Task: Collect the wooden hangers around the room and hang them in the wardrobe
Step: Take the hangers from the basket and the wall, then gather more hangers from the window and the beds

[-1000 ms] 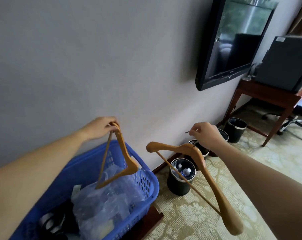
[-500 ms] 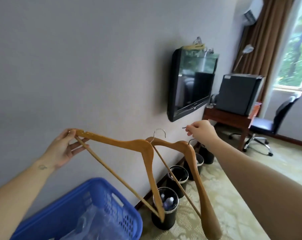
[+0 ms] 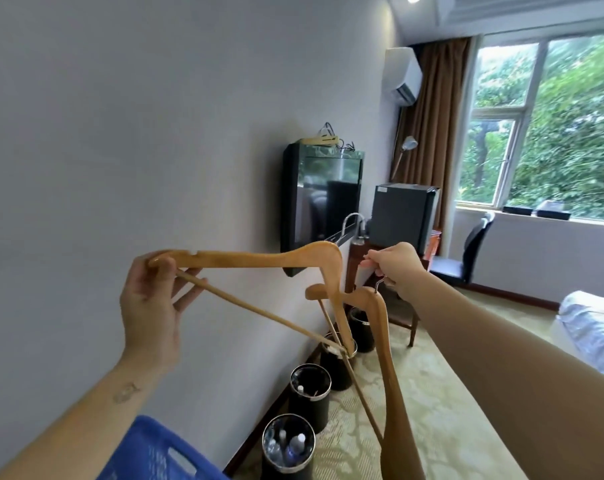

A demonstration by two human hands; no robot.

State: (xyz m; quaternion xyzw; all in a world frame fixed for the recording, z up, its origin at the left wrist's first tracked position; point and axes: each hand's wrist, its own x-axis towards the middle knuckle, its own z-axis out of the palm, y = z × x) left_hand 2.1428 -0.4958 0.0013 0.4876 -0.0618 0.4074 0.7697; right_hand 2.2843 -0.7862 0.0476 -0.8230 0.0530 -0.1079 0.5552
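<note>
- I see the left hand (image 3: 148,306) raised in front of the grey wall, its thumb and fingers pinched on one shoulder tip of the upper wooden hanger (image 3: 259,259), a light-brown triangular frame with a round cross bar and a chrome hook
- This hanger is held in the air with one shoulder about level; the other shoulder slopes down toward the floor and the hook points up
- The right hand (image 3: 394,268) has its fingers curled round the metal hook of the lower wooden hanger (image 3: 386,358), which is the same light-brown shape and hangs tilted below the hand
- The two hangers cross in the middle of the view; I cannot tell whether they touch
- A third wooden hanger (image 3: 319,140) lies flat on top of the black wall-mounted television (image 3: 323,202)
- The rim of a blue plastic basket (image 3: 155,452) shows at the bottom edge, below the left forearm
- Black cylindrical bins (image 3: 307,393) stand in a row along the wall base; the nearest one holds small bottles
- Beyond the television, a dark grey mini fridge (image 3: 401,213) sits on a brown wooden table
- A black office chair (image 3: 466,258) stands under the window, and the corner of a white bed (image 3: 591,323) is at the right edge
</note>
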